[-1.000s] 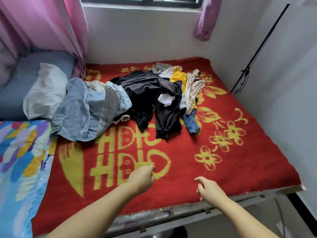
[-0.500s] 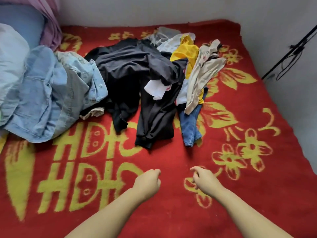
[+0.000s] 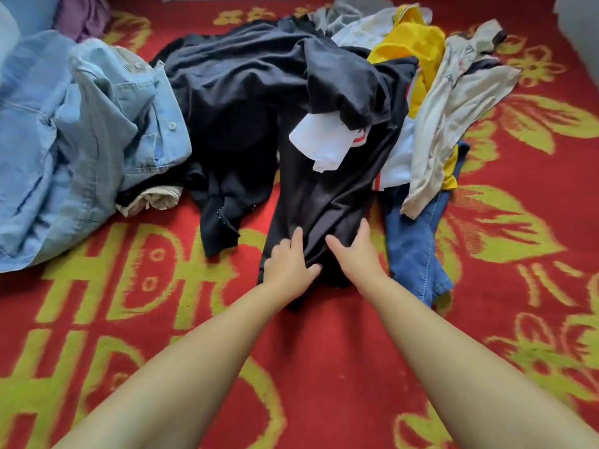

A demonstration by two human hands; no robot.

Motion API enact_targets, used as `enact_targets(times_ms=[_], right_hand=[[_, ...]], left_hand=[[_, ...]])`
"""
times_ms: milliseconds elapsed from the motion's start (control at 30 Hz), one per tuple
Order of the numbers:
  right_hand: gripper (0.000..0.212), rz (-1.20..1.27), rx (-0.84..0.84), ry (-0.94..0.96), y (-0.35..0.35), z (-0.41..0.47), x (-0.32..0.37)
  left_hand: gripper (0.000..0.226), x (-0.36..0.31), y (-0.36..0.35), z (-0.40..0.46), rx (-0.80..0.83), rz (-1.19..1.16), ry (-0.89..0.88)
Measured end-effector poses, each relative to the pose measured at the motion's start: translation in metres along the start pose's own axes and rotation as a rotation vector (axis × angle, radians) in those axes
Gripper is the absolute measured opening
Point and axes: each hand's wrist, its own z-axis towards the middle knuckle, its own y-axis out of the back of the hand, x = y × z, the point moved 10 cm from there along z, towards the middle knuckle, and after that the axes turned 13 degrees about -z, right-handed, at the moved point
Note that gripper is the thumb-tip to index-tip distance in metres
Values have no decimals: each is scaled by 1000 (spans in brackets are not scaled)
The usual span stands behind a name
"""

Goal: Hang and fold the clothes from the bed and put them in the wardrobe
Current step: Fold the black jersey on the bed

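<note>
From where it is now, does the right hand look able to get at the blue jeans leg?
Probably yes: the right hand rests on the black garment, with the blue jeans leg just beside it and nothing covering its lower end.

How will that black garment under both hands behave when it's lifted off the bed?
The black garment lies creased and draped, so it will probably hang limp. Its upper part is tangled into the clothes pile, so neighbours may drag along. The left hand and right hand rest on its hem.
</note>
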Motion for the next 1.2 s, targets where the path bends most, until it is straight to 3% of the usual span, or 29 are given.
enact_targets(times_ms=[100, 200, 367, 433, 500, 567, 733, 833, 900, 967, 1033, 1100, 1200], right_hand=[[30, 23, 16, -75, -27, -12, -21], [23, 13, 20, -74, -45, -65, -47], [41, -111, 188, -68, -62, -162, -91], [49, -145, 240, -67, -60, -203, -94], [49, -137, 240, -47, -49, -237, -88], [43, -70, 198, -9, -31, -260, -68], [26, 89, 52, 145, 50, -298, 37], [32, 236, 96, 216, 86, -334, 99], [36, 374, 134, 261, 104, -355, 129], [34, 480, 217, 290, 112, -380, 149], [34, 480, 351, 301, 108, -405, 160], [29, 281, 486, 303, 91, -429, 155], [19, 86, 626, 207, 76, -448, 117]], left_hand=[[37, 6, -5, -11, -45, -150, -8], [13, 12, -15, -54, -21, -249, -72], [21, 39, -54, -151, 322, -71, -154], [19, 48, -59, -198, 414, -110, -130], [12, 47, -44, -234, 423, -200, -96], [25, 36, -14, -258, 380, -307, -84], [16, -27, 92, -288, 255, -431, -207], [17, -43, 140, -297, 271, -761, -77], [31, -31, 149, -303, 295, -1103, 171], [53, -29, 134, -318, 451, -1495, 459], [65, -53, 128, -325, 585, -1778, 528], [46, -67, 134, -321, 482, -1798, 534], [21, -87, 157, -319, 346, -1606, 479]])
